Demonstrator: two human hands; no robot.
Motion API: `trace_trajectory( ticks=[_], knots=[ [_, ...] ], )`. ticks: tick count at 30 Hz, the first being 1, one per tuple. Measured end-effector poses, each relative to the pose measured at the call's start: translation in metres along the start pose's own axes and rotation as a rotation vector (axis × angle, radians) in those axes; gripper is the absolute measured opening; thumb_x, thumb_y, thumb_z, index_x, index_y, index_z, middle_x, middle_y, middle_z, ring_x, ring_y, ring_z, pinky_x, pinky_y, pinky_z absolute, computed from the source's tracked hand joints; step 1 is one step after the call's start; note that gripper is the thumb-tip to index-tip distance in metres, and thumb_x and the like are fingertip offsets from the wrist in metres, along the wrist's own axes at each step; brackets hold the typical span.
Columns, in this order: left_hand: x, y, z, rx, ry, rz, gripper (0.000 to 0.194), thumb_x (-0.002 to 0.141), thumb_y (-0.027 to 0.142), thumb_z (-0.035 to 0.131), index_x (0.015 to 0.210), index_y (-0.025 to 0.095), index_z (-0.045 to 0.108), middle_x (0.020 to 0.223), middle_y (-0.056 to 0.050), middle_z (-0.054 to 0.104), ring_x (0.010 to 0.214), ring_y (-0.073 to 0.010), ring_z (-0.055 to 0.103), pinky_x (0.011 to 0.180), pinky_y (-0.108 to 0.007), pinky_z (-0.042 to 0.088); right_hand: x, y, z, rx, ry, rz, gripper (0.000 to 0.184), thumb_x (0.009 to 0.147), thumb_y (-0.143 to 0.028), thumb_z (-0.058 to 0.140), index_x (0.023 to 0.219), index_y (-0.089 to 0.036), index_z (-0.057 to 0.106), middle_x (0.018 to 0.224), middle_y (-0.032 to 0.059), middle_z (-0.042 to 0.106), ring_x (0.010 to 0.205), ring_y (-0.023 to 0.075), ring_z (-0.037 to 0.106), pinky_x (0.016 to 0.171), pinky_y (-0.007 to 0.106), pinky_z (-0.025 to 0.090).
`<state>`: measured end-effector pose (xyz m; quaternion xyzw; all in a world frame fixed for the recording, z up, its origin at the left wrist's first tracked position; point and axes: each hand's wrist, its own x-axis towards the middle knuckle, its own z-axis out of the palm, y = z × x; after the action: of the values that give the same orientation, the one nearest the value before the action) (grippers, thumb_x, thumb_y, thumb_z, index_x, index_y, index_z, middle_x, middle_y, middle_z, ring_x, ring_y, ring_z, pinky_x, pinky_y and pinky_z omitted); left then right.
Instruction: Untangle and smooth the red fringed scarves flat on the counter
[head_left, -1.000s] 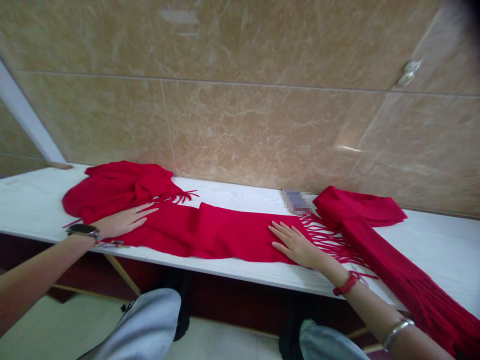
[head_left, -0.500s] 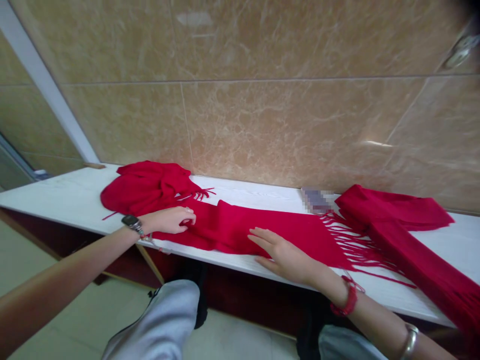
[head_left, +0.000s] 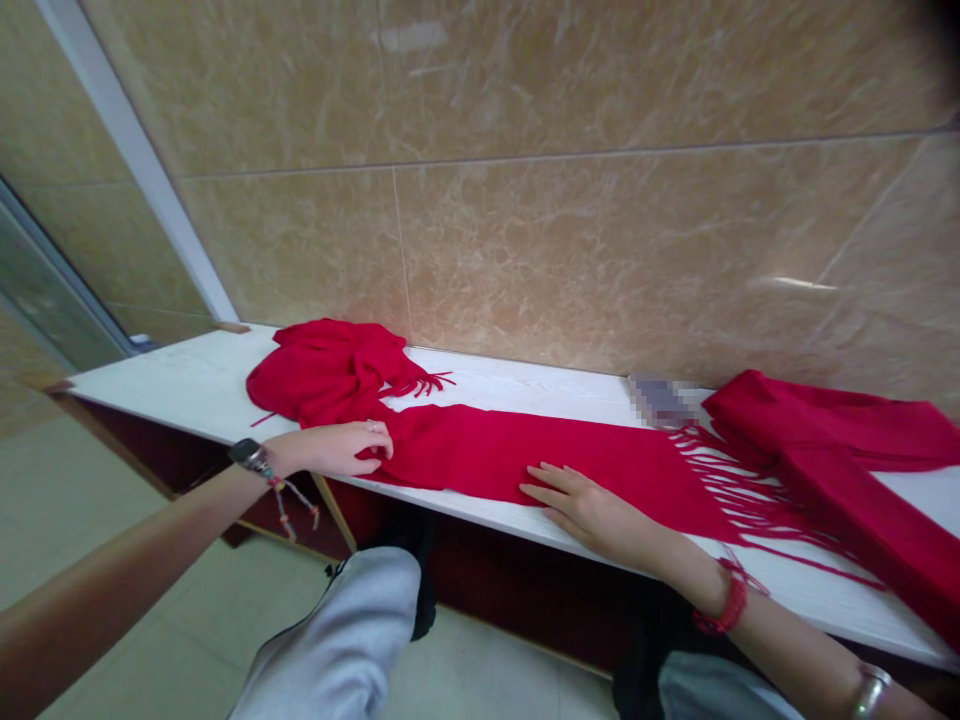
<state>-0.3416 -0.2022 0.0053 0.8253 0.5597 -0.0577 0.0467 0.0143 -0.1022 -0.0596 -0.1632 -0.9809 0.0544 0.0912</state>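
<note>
A red fringed scarf (head_left: 487,450) lies stretched along the white bench top, its left part gathered in a crumpled heap (head_left: 322,375) and its fringe spread out at the right. At the near edge beside the heap, my left hand (head_left: 349,447) has its fingers curled and closed on the scarf. Its fingertips are partly hidden. My right hand (head_left: 592,508) rests palm down on the flat part, fingers stretched out. Farther right, a second red scarf (head_left: 825,450) lies folded over itself, one length running toward the near right edge.
The long white bench (head_left: 172,378) stands against a tan tiled wall (head_left: 570,270). Behind the fringe lies a blurred flat grey object (head_left: 661,402). A small brown piece (head_left: 231,327) sits at the back left corner. My knees (head_left: 341,620) are close below the front edge.
The raised fold in the middle of the scarf has flattened. My left hand has moved left relative to the bench, while my right hand stays on the cloth. The view has shifted left.
</note>
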Motion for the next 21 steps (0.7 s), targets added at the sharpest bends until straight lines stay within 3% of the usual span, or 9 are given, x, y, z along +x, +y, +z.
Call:
trace_trajectory(
  ticks=[2, 4, 7, 10, 14, 17, 21],
  knots=[
    [0.021, 0.012, -0.012, -0.038, 0.078, 0.01, 0.025, 0.088, 0.024, 0.038, 0.095, 0.018, 0.061, 0.099, -0.004, 0.061, 0.095, -0.0153, 0.054, 0.089, -0.024, 0.038, 0.004, 0.001, -0.001, 0.012, 0.027, 0.04, 0.04, 0.092, -0.031, 0.033, 0.131, -0.023, 0.041, 0.137, 0.0083, 0.039, 0.129, 0.0211, 0.028, 0.105, 0.044, 0.027],
    [0.049, 0.029, -0.015, -0.037, 0.206, 0.002, 0.029, 0.09, 0.028, 0.034, 0.102, 0.017, 0.059, 0.11, -0.005, 0.058, 0.104, -0.0165, 0.051, 0.095, -0.027, 0.033, 0.008, 0.003, 0.0, -0.004, 0.073, 0.125, 0.043, 0.092, -0.033, 0.032, 0.133, -0.022, 0.037, 0.139, 0.009, 0.035, 0.13, 0.0218, 0.024, 0.105, 0.048, 0.024],
    [0.092, 0.054, 0.002, -0.057, 0.33, -0.028, 0.038, 0.091, 0.031, 0.033, 0.124, 0.015, 0.046, 0.136, -0.01, 0.038, 0.124, -0.0184, 0.034, 0.103, -0.029, 0.024, 0.013, 0.01, 0.004, -0.072, 0.079, 0.27, 0.047, 0.091, -0.037, 0.031, 0.136, -0.023, 0.031, 0.142, 0.0097, 0.029, 0.132, 0.0262, 0.019, 0.101, 0.056, 0.023],
    [0.118, 0.058, 0.03, -0.1, 0.257, -0.059, 0.046, 0.091, 0.038, 0.034, 0.134, 0.021, 0.034, 0.144, -0.009, 0.025, 0.131, -0.0213, 0.023, 0.104, -0.035, 0.022, 0.01, 0.016, 0.009, -0.129, 0.017, 0.346, 0.048, 0.091, -0.042, 0.031, 0.136, -0.024, 0.031, 0.142, 0.0099, 0.028, 0.131, 0.0289, 0.02, 0.099, 0.058, 0.023],
    [0.121, 0.037, 0.051, -0.107, 0.18, -0.068, 0.046, 0.091, 0.041, 0.03, 0.135, 0.029, 0.031, 0.144, -0.004, 0.026, 0.133, -0.0204, 0.017, 0.106, -0.04, 0.016, 0.002, 0.017, 0.01, -0.139, 0.001, 0.369, 0.049, 0.091, -0.042, 0.031, 0.136, -0.022, 0.032, 0.142, 0.0102, 0.027, 0.13, 0.0279, 0.022, 0.102, 0.053, 0.021],
    [0.115, 0.025, 0.049, -0.112, 0.15, -0.054, 0.048, 0.091, 0.043, 0.03, 0.136, 0.029, 0.028, 0.146, -0.003, 0.021, 0.134, -0.0192, 0.014, 0.106, -0.04, 0.012, 0.0, 0.016, 0.006, -0.099, 0.01, 0.383, 0.05, 0.091, -0.041, 0.032, 0.135, -0.019, 0.033, 0.142, 0.0112, 0.027, 0.131, 0.028, 0.021, 0.103, 0.053, 0.02],
    [0.116, 0.027, 0.033, -0.158, 0.042, -0.09, 0.053, 0.088, 0.045, 0.036, 0.137, 0.028, 0.026, 0.147, -0.005, 0.017, 0.134, -0.0215, 0.013, 0.106, -0.04, 0.014, -0.001, 0.015, -0.01, 0.034, 0.021, 0.341, 0.051, 0.086, -0.04, 0.043, 0.131, -0.015, 0.041, 0.14, 0.0141, 0.031, 0.13, 0.0269, 0.025, 0.103, 0.047, 0.024]
  ],
)
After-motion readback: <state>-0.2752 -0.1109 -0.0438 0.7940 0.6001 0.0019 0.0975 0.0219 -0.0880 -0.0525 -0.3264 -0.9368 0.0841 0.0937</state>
